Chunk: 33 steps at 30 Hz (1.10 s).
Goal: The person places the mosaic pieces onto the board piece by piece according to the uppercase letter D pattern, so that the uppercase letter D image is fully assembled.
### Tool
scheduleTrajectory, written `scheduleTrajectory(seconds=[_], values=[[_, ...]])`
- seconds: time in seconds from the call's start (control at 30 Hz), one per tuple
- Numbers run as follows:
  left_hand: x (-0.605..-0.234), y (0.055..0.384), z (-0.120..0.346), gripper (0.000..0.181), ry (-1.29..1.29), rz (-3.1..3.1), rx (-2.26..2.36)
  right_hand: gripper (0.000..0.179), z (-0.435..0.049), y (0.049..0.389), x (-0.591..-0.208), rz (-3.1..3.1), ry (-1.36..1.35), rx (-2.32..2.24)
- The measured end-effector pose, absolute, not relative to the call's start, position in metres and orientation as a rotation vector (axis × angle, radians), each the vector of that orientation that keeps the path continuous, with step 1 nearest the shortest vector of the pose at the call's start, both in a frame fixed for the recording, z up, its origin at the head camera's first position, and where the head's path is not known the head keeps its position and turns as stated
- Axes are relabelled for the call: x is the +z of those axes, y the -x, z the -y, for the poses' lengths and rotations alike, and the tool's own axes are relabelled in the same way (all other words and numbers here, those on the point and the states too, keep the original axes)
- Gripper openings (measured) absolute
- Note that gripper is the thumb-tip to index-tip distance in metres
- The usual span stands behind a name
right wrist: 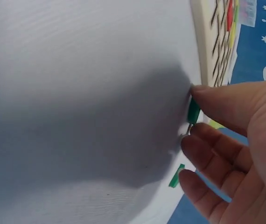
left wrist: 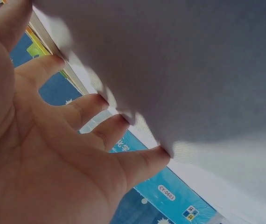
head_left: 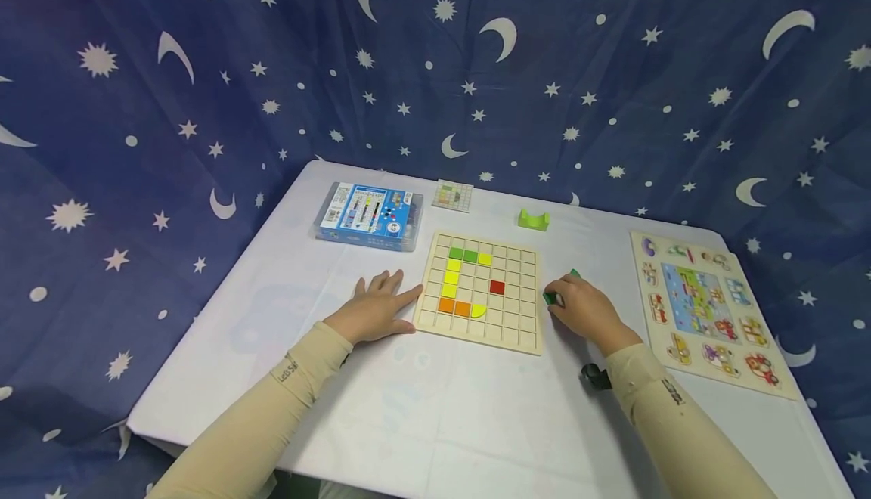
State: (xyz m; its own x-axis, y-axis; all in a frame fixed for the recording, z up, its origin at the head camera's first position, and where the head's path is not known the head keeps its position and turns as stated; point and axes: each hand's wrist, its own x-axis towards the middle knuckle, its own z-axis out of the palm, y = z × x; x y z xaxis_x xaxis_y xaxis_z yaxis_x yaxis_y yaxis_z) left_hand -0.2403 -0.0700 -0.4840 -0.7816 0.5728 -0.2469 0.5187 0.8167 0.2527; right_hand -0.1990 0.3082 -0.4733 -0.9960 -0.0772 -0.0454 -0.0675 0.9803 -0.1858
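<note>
A wooden grid board (head_left: 517,336) lies flat at the table's middle, with green, yellow, orange and red tiles on some squares. My left hand (head_left: 373,310) rests on the cloth with fingers spread, at the board's left edge; its fingertips press down in the left wrist view. Just right of the board, my right hand (head_left: 587,310) holds a small green piece (right wrist: 194,112) between thumb and curled fingers. A thin shiny part shows below that piece. A second bit of green (right wrist: 176,176) lies by another fingertip; whether the two are joined is hidden.
Behind the board are a blue boxed set (head_left: 374,215), a small pattern card (head_left: 452,196) and a light green block (head_left: 534,220). A picture puzzle board (head_left: 708,310) lies at the right. Under the right forearm sits a black object (head_left: 596,376).
</note>
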Motion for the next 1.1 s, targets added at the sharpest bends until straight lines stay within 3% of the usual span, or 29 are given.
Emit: scheduleTrajectory(seconds=[0.73,1.1], values=[[-0.485,0.240,0.071,0.078,-0.840,-2.686,0.233,0.029,-0.310,0.200,-0.487,-3.172,0.167,-0.249],[-0.484,0.239,0.072,0.076,-0.852,-2.696,0.254,0.028,-0.252,0.203,-0.483,-3.221,0.508,-0.274]])
